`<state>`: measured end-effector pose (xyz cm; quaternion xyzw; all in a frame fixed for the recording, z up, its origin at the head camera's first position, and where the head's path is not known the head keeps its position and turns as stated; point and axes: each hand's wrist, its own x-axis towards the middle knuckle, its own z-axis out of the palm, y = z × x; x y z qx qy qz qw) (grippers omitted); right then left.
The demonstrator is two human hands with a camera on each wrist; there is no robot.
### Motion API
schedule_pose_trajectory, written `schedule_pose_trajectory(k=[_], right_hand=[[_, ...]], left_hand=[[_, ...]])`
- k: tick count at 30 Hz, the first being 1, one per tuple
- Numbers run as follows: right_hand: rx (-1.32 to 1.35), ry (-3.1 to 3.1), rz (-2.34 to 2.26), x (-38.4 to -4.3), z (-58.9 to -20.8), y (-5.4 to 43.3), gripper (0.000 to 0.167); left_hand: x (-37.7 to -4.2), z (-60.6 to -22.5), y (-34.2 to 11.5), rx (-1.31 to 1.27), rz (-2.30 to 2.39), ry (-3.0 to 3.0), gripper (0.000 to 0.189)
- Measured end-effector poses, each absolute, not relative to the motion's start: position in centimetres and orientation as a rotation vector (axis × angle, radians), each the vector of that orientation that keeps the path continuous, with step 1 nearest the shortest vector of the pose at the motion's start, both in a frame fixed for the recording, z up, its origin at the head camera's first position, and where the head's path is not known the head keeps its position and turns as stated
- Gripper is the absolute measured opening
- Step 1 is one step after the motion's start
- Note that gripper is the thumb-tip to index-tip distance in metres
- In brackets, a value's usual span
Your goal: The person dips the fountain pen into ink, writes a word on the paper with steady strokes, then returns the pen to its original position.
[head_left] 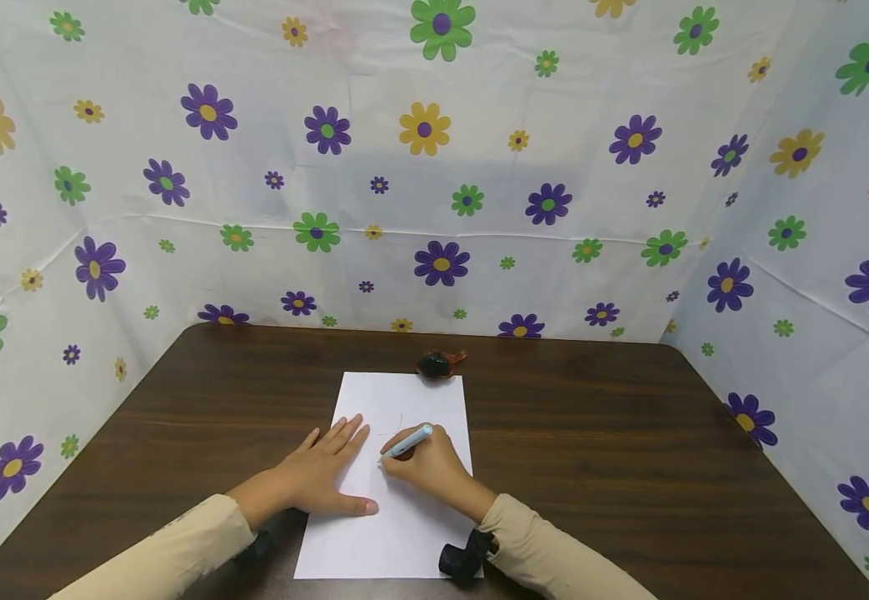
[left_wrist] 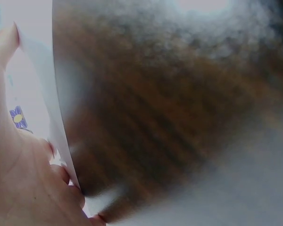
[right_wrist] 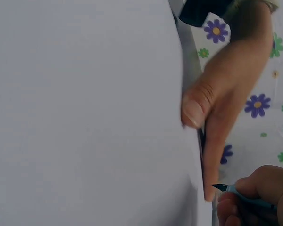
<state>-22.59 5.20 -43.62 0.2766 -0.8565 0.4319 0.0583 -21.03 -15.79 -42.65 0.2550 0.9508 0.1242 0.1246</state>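
Note:
A sheet of white paper (head_left: 374, 546) lies on the dark wooden table, with a few thin lines drawn near its upper middle. My left hand (head_left: 322, 475) rests on the paper's left side, fingers spread and straight. In the right wrist view that left hand (right_wrist: 226, 89) shows beyond the paper. My right hand (head_left: 434, 471) pinches a light blue pen (head_left: 407, 442), its tip down at the middle of the sheet. The pen's dark nib (right_wrist: 220, 187) appears in the right wrist view beside the right thumb (right_wrist: 254, 181).
At the paper's top edge sits a dark, glossy object with a reddish-brown end (head_left: 437, 364). A black wrist camera (head_left: 466, 558) on the right wrist overlaps the paper's lower right corner. Flowered white cloth (head_left: 374, 192) hangs behind and beside the table (head_left: 591, 450).

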Motion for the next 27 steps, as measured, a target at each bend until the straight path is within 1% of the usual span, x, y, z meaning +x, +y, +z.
schedule_pose_trajectory(k=[9,21,27], right_hand=[[0.697,-2.565,1.248,-24.6,-43.3,6.7,0.005],[0.627,-2.616,1.207,-24.9,-43.8,6.5,0.007],[0.634,-2.614,1.188,-24.8,-43.7,6.4,0.007]], left_hand=[[-21.0,-42.6,-15.8,0.738,0.366,2.775,0.113],[-21.0,-42.7,-15.8,0.749,0.351,2.774,0.113],[-21.1,-42.8,-15.8,0.737,0.341,2.781,0.113]])
